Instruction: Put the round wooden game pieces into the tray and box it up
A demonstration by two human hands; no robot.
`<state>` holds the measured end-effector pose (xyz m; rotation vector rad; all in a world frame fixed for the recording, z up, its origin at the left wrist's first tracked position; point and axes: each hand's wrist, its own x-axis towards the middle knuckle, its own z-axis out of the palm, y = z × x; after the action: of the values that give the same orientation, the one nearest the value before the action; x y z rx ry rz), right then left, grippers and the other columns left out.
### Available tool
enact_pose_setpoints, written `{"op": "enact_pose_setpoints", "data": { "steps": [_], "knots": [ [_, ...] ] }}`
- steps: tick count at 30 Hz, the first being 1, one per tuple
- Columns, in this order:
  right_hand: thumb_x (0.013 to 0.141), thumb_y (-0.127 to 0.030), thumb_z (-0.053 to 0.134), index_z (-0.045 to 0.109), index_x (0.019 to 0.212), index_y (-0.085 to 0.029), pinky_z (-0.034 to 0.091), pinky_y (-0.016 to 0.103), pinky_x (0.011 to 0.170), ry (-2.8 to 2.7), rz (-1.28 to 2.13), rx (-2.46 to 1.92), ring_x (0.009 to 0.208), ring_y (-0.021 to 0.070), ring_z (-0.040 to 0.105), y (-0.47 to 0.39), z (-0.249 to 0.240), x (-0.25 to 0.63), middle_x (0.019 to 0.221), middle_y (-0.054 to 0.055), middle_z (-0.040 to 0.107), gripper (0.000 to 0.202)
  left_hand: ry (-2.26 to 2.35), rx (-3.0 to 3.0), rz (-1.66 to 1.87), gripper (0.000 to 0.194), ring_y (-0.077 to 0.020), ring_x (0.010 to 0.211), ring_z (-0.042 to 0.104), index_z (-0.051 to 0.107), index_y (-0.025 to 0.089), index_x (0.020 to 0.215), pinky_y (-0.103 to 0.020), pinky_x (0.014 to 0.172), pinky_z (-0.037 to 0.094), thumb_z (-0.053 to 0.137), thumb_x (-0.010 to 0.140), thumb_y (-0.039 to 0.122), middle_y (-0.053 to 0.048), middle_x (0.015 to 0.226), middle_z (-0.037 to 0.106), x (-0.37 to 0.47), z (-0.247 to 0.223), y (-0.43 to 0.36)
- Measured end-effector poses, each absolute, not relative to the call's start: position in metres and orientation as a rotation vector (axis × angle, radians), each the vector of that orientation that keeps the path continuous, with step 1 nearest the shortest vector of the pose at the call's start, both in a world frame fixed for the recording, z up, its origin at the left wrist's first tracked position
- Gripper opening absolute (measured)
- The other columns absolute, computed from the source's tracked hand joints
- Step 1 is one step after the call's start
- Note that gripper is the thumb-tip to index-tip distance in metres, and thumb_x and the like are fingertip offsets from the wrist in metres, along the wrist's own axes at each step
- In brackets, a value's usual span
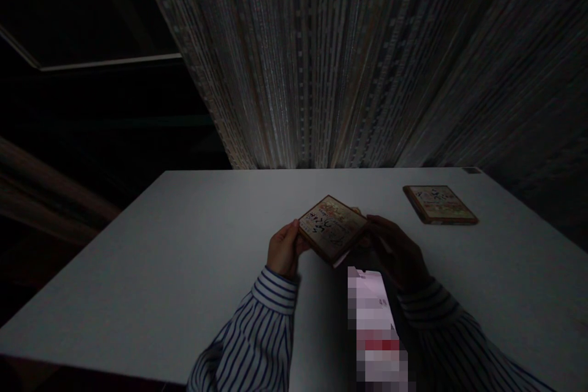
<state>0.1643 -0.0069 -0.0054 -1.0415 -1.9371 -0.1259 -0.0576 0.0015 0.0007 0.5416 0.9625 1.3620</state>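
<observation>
Between my two hands is a small square book (333,229) with a brown border, pale flowery cover and dark brush-like lettering, turned cornerwise above the white table. My left hand (285,251) grips its left corner, thumb on top and fingers underneath. At the opposite corner, the fingers of my right hand (399,251) are closed on the edge, partly in shadow. A white sliver shows under the near edge. Something small and light peeks out behind the far right edge, too dim to make out. A similar book (441,204) lies flat on the table to the right.
A lit phone (374,318), partly pixelated, is in front of me between my forearms. The white table (184,257) ends at a striped string curtain (316,61). A small dark patch (471,170) marks its far right corner. The left background is very dark.
</observation>
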Motion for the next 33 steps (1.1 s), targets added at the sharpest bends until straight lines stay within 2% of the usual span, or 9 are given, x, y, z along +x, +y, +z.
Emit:
{"op": "enact_pose_setpoints", "data": {
  "steps": [4, 16, 23, 33],
  "knots": [
    [0.085, -0.018, 0.046, 0.055, 0.110, -0.024, 0.052, 0.036, 0.085, -1.934, -0.102, -1.059, 0.103, 0.0195, 0.058, -0.0069, -0.0029, 0.1627, 0.112, 0.008, 0.061, 0.027, 0.967, 0.549, 1.355, 0.038, -0.0171, 0.065, 0.064, 0.065, 0.008, 0.081, -0.029, 0.060, 0.051, 0.072, 0.062, 0.041, -0.011, 0.078, 0.070, -0.0575, 0.0013, 0.0012],
    [0.087, -0.020, 0.042, 0.055, 0.112, -0.024, 0.051, 0.037, 0.088, -1.822, 0.011, -1.139, 0.106, 0.0191, 0.057, -0.0073, -0.0009, 0.1604, 0.114, 0.007, 0.062, 0.028, 0.948, 0.583, 1.347, 0.036, -0.0165, 0.066, 0.063, 0.065, 0.010, 0.089, -0.027, 0.057, 0.050, 0.069, 0.064, 0.036, -0.009, 0.081, 0.070, -0.0586, -0.0008, 0.0014],
    [0.086, -0.030, 0.045, 0.059, 0.106, -0.020, 0.056, 0.034, 0.074, -1.647, 0.138, -1.246, 0.086, 0.0196, 0.065, -0.0055, 0.0001, 0.1634, 0.095, 0.008, 0.069, 0.027, 0.970, 0.598, 1.371, 0.037, -0.0169, 0.068, 0.063, 0.066, 0.012, 0.091, -0.029, 0.059, 0.051, 0.069, 0.064, 0.037, -0.009, 0.083, 0.070, -0.0594, -0.0013, 0.0024],
    [0.082, -0.044, 0.048, 0.066, 0.096, -0.019, 0.057, 0.032, 0.065, -1.586, 0.450, -1.284, 0.076, 0.0194, 0.067, -0.0035, 0.0034, 0.1634, 0.091, 0.007, 0.071, 0.033, 0.998, 0.681, 1.351, 0.040, -0.0159, 0.064, 0.061, 0.067, 0.012, 0.092, -0.024, 0.050, 0.048, 0.071, 0.061, 0.038, -0.006, 0.077, 0.069, -0.0589, -0.0049, 0.0032]
  ]
}}
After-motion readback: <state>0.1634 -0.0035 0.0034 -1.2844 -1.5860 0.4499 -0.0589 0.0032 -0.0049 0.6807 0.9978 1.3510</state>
